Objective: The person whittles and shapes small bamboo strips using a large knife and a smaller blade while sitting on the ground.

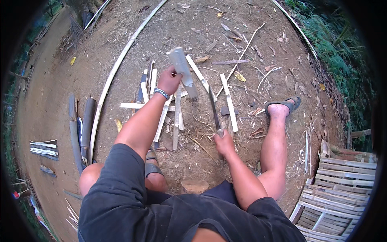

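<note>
My left hand point(169, 80) is closed around a broad, pale piece of split bamboo point(176, 60), held up in front of me and tilted. In my right hand point(224, 143) is the handle of a long, dark-bladed machete point(214, 107). Its blade points away from me, its tip to the right of the bamboo piece and apart from it. Pale split strips point(162, 121) lie crossed on the ground under my left forearm. Another strip point(228, 101) lies right of the blade, and one more point(196, 70) lies just beyond it.
A long bamboo pole point(117, 66) curves along the left side. Dark tubes point(87, 125) lie beside it. At the lower right is a slatted bamboo rack point(338, 189). My sandalled foot point(284, 107) rests on the bare soil, among leaves and thin sticks.
</note>
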The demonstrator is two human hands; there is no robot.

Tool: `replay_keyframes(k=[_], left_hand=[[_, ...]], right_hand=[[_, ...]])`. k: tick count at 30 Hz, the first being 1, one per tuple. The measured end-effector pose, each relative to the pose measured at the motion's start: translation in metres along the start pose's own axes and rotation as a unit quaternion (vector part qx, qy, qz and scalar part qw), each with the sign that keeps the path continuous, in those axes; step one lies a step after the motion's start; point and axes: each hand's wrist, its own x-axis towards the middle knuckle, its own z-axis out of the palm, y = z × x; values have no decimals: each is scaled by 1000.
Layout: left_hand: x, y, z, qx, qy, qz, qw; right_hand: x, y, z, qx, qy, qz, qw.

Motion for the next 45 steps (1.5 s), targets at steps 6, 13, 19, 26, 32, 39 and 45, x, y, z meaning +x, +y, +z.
replay_keyframes(k=[6,13,19,26,32,39,45], left_hand=[[-88,71,38,148,-24,119,981],[-148,69,72,129,-17,182,975],[-171,64,75,172,-2,196,965],[-179,92,75,85,74,276,955],[-170,123,55,77,74,393,913],[-172,130,49,137,65,388,909],[-175,135,47,144,72,373,914]], right_hand=[[-46,-67,-40,111,166,-154,968],[-113,-111,-73,94,129,-258,953],[-110,-105,-51,47,125,-224,965],[-106,-99,-47,18,133,-230,964],[-105,-98,-47,20,139,-241,960],[-109,-99,-49,0,122,-240,963],[-111,-100,-49,2,108,-241,964]])
